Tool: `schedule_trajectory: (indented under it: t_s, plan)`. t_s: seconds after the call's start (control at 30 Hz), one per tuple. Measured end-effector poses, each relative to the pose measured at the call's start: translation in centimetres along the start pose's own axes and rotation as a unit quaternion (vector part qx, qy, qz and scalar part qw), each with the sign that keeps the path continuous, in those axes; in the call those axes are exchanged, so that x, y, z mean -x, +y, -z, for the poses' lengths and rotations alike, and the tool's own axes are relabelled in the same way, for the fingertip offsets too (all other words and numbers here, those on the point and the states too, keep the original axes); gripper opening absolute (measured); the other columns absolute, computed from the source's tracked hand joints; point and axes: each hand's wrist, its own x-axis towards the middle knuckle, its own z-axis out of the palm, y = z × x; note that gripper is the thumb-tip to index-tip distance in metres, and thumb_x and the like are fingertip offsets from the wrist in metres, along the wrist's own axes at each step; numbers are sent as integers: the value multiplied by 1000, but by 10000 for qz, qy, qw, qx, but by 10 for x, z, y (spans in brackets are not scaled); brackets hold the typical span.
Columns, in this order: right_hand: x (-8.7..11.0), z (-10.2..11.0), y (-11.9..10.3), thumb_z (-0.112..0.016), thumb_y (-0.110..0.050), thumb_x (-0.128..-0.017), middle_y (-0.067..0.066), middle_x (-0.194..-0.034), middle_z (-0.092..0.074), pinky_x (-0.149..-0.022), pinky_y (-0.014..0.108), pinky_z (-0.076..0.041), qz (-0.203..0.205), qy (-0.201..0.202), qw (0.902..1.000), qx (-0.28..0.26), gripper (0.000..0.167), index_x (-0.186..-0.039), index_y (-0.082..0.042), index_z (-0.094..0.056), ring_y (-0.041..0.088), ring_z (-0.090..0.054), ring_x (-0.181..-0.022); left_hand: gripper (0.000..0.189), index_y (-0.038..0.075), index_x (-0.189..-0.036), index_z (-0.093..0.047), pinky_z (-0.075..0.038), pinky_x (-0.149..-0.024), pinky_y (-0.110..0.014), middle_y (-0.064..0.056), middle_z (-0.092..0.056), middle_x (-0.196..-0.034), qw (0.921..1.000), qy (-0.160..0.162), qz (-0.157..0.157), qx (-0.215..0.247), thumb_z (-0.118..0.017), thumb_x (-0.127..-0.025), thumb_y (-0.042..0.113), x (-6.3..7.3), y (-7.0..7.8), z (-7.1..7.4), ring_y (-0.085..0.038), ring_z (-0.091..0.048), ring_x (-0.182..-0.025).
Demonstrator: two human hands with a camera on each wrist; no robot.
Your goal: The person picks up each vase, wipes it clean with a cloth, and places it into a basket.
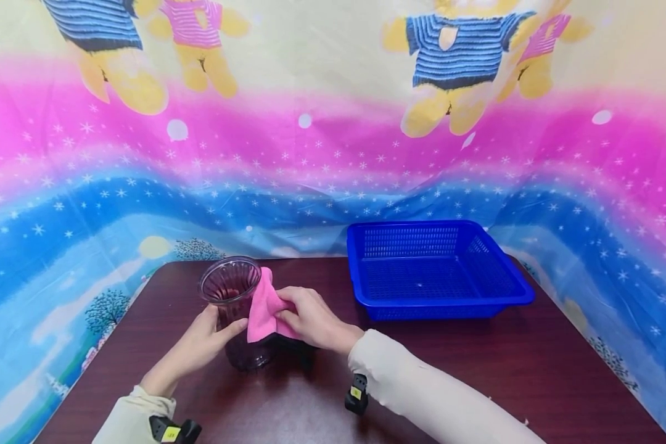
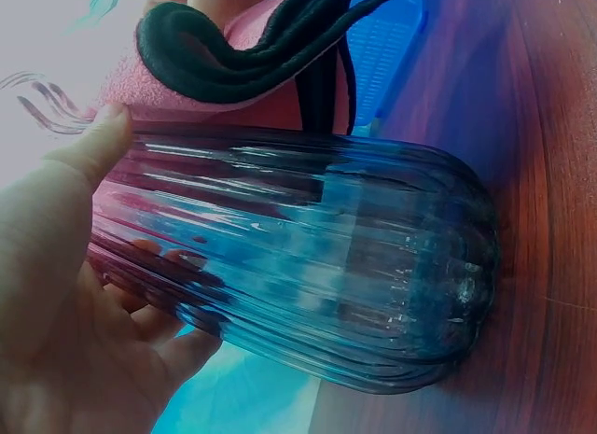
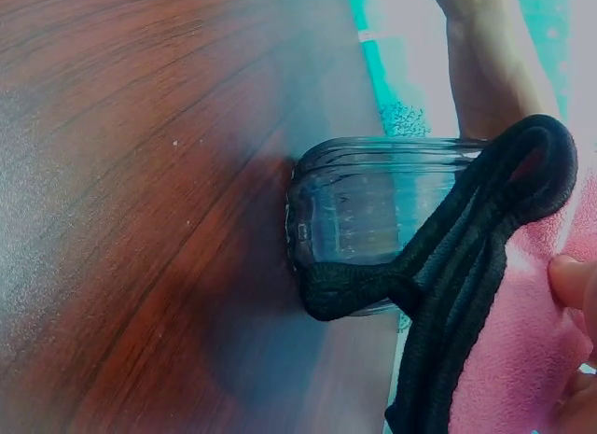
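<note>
A ribbed, clear purple-tinted glass vase [image 1: 248,354] stands upright on the table, its flared rim at the top. My left hand [image 1: 202,341] grips it round the middle, with the thumb on the near side and the fingers behind the glass, as the left wrist view also shows. In my right hand [image 1: 316,317] a pink cloth [image 1: 263,311] is pinched between thumb and fingers. The cloth lies along the vase's right side, from near the rim downward. Its black edging [image 3: 457,266] hangs in folds by the lower part of the glass in the right wrist view.
A blue plastic basket [image 1: 438,303] with perforated walls sits at the back right of the dark wooden table [image 1: 449,382]. Behind the table hangs a patterned cloth backdrop [image 1: 311,154] with bears and snowflakes. Each wrist wears a small black camera [image 1: 357,394].
</note>
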Motion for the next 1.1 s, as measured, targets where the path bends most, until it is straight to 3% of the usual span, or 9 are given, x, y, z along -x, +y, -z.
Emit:
schedule_trajectory:
  t_s: [0.4, 0.63, 0.93, 1.1]
  plan:
    - [2, -7, 3, -71, -10, -93, 4, -114, -75, -98, 29, -55, 271, 132, 9994, 168, 10, -102, -13, -75, 17, -70, -109, 49, 3, -141, -48, -53, -97, -25, -15, -67, -131, 9999, -7, -27, 148, -64, -100, 25, 0, 2, 0, -13, -64, -118]
    - [3, -13, 7, -72, -10, -93, 2, -110, -76, -93, 26, -56, 147, 39, 9990, 416, 5, -94, -15, -73, 15, -70, -103, 49, 4, -142, -48, -52, -97, -24, -16, -66, -133, 9998, 1, -14, 192, -65, -100, 24, 1, 2, 0, -8, -63, -118]
    - [7, -19, 10, -71, -16, -95, 0, -104, -73, -88, 25, -54, -59, -100, 9977, 664, 12, -84, -16, -66, 14, -66, -96, 50, 5, -143, -47, -53, -98, -30, -15, -66, -133, 9999, 29, -75, 146, -64, -100, 24, 1, 2, -1, -20, -64, -121]
    - [11, -24, 15, -70, -15, -95, -2, -91, -68, -78, 22, -49, -53, -252, 9952, 946, 22, -75, -17, -60, 13, -60, -85, 48, 3, -141, -48, -53, -101, -39, -16, -66, -132, 10000, 57, -44, -3, -64, -100, 25, 2, 2, -2, -32, -64, -123]
